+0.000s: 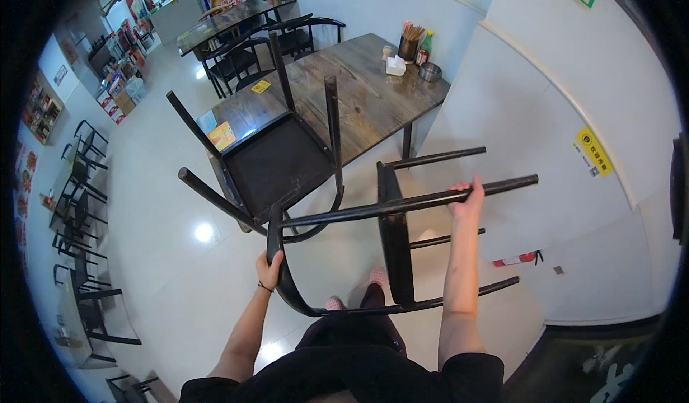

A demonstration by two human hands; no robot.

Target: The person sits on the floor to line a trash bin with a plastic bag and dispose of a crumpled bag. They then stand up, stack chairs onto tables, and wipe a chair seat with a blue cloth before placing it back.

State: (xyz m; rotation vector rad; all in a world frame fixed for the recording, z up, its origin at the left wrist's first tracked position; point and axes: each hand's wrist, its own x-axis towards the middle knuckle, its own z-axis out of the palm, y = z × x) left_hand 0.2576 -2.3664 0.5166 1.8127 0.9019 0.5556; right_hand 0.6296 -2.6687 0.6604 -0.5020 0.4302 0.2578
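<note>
A black chair (395, 238) hangs sideways in front of me, its legs pointing right and its curved backrest to the left. My left hand (270, 269) is closed around the backrest rail. My right hand (468, 195) grips one leg of the same chair, with the arm stretched forward. Just beyond, a second black chair (278, 166) rests upside down on the wooden table (359, 80), its legs pointing up. The held chair's backrest overlaps the upturned chair's edge in this view; whether they touch, I cannot tell.
On the table stand a chopstick holder (409, 42), a green bottle (426, 44), a metal bowl (430, 72) and a tissue pack (395, 65). Farther off is another table (230, 22) with chairs. More tables and chairs line the left wall. A fire extinguisher (513, 259) stands at right.
</note>
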